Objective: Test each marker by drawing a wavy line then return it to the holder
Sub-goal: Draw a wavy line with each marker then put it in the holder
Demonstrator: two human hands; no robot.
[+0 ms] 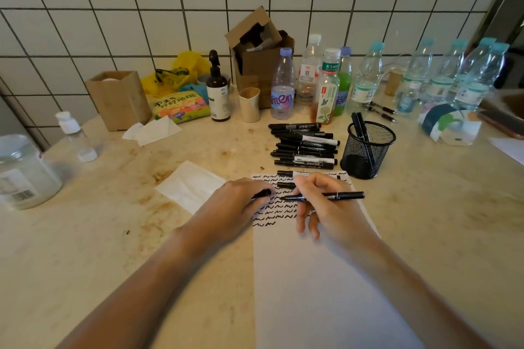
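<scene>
Right hand [320, 201] grips uncapped black marker [326, 196], tip on paper [326, 278] w/ wavy lines; left hand [241, 201] pinches its cap [262, 194]; mesh holder [367, 150] nearby on counter [113, 235].

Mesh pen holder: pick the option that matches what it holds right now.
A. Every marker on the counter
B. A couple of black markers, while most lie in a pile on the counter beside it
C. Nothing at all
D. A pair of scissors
B: the black mesh pen holder has a couple of black markers standing in it, while the pile of markers lies on the counter to its left.
</scene>
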